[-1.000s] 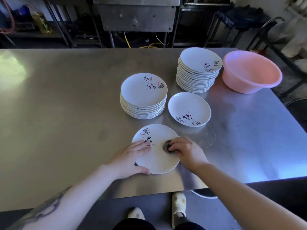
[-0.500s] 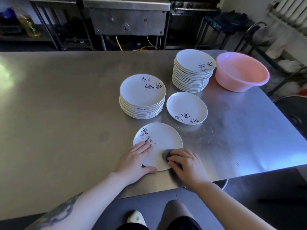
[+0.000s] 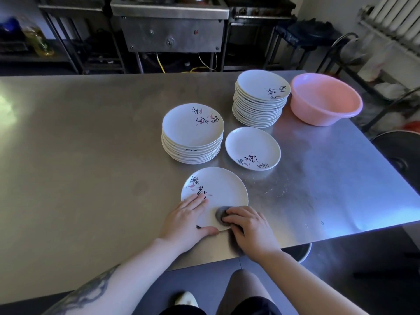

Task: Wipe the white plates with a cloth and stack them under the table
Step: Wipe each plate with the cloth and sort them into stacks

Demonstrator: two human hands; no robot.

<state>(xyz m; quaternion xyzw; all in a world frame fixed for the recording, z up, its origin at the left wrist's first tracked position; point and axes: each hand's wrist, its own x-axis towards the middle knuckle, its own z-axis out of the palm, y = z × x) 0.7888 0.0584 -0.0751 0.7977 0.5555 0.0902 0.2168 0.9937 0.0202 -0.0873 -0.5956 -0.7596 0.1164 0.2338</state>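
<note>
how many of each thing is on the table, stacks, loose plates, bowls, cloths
plate stacks: 2, the shorter stack and the taller stack
single plates: 2, the lone plate and the plate being wiped
pink basin: 1
grey cloth: 1
total: 6

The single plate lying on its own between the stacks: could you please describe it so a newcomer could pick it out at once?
Start at the pink basin on the steel table's far right corner; beside it stands the taller stack of plates. Just nearer than that stack, right of the shorter stack, lies the single plate. Unlike the plate being wiped, no hand touches it, and it is not stacked.
</note>
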